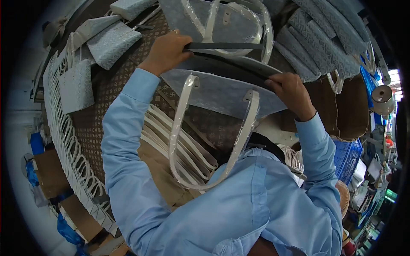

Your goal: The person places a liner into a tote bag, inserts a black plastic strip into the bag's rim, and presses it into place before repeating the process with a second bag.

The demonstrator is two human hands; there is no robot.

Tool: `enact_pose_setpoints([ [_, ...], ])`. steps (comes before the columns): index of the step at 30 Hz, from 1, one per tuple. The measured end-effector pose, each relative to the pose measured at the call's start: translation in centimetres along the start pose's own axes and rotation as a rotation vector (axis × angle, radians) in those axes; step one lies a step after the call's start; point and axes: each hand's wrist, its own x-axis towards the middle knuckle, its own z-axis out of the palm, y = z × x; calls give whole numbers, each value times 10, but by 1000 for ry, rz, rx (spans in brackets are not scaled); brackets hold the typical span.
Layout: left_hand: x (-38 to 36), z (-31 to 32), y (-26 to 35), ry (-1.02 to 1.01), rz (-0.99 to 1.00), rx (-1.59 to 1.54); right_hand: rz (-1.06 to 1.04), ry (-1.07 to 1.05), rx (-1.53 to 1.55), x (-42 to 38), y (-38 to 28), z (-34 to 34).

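Observation:
A light grey tote bag (218, 94) lies before me with its dark mouth spread. Its near handle (175, 132), white and wrapped in clear plastic, hangs down towards my body. Above the mouth, my left hand (167, 52) is closed around the end of a flat dark grey strip (226, 45), which runs to the right across the far handle. My right hand (292, 91) grips the bag's right upper edge, thumb on the rim. The fingertips inside the bag are hidden.
Several finished bags (77, 87) stand at the upper left, beside a long row of handled bags (70, 141). Grey patterned pieces (316, 47) are stacked at the upper right. White straps (179, 141) lie near my lap. A brown carton (346, 102) and blue crate (347, 160) stand right.

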Motion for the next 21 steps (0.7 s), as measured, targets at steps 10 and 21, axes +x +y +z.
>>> enact_pose_setpoints([
  [10, -3, 8, -4, 81, -11, -29, -58, -69, -418, 25, 22, 7],
  [21, -6, 10, -1, 132, 21, 7, 103, -39, -512, 29, 4, 5],
])
